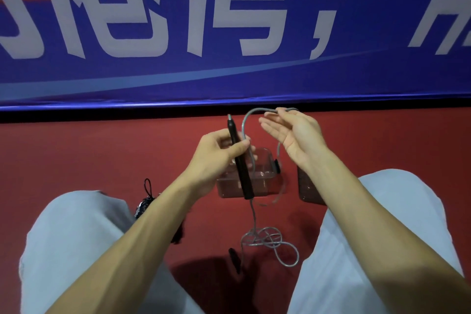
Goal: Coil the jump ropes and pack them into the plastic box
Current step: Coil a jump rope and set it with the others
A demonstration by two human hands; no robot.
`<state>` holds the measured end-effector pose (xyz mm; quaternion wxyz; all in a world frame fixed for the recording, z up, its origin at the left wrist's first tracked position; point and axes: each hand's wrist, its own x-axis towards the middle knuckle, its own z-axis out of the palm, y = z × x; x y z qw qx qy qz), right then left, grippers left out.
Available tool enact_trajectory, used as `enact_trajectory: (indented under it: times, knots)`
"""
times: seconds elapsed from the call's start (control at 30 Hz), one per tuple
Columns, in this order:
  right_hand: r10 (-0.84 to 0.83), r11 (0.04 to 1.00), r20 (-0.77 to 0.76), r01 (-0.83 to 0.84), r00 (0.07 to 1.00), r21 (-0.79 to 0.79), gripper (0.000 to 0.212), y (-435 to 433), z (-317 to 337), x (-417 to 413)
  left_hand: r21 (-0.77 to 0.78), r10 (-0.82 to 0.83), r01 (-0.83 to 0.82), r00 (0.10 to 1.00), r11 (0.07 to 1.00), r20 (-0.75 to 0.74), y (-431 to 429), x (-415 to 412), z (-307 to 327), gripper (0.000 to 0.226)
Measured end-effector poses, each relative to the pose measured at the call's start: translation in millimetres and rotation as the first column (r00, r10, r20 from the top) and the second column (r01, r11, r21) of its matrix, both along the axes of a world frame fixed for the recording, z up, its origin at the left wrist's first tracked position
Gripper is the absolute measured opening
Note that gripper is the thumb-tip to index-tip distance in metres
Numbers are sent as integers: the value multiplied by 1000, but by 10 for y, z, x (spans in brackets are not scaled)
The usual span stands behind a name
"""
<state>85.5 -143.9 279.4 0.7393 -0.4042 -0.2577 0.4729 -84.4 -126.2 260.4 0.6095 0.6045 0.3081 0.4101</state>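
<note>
My left hand [216, 153] grips a black jump-rope handle [239, 160] held nearly upright, together with a strand of the grey rope [244, 125]. The rope arcs up and over the fingers of my right hand [293, 132], which is raised with the palm up and fingers fairly straight. From the handle's lower end the rope hangs down to a loose tangle [270, 239] on the red floor, near a second black handle [234, 257]. A clear plastic box [262, 178] stands on the floor behind the held handle.
A black beaded jump rope [145, 204] lies by my left knee. Part of a second clear piece [305, 191] shows behind my right forearm. My two knees in light trousers frame the floor. A blue banner wall rises just beyond the box.
</note>
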Motion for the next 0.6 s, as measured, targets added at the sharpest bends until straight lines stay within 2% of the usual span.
enact_trajectory:
  times: [0.1, 0.23, 0.3, 0.43, 0.5, 0.6]
  knots:
    - [93, 991, 205, -70, 974, -115, 14, -22, -41, -57, -128, 82, -58, 979, 990, 189, 61, -34, 56, 6]
    - [257, 957, 472, -154, 843, -246, 14, -51, -88, -173, -295, 151, -21, 892, 955, 426, 110, -90, 133, 4]
    - [332, 936, 561, -194, 758, -293, 24, -58, -113, -220, -360, 185, 1, 856, 933, 483, 130, -118, 157, 5]
    - [511, 855, 711, -372, 484, -361, 35, -76, -225, -306, -486, 266, 71, 764, 871, 588, 184, -186, 190, 27]
    - [513, 848, 731, -395, 450, -352, 31, -76, -285, -351, -502, 275, 103, 735, 859, 620, 206, -220, 205, 20]
    - [442, 893, 764, -312, 470, -325, 13, -42, -339, -380, -497, 284, 86, 731, 863, 621, 211, -229, 218, 12]
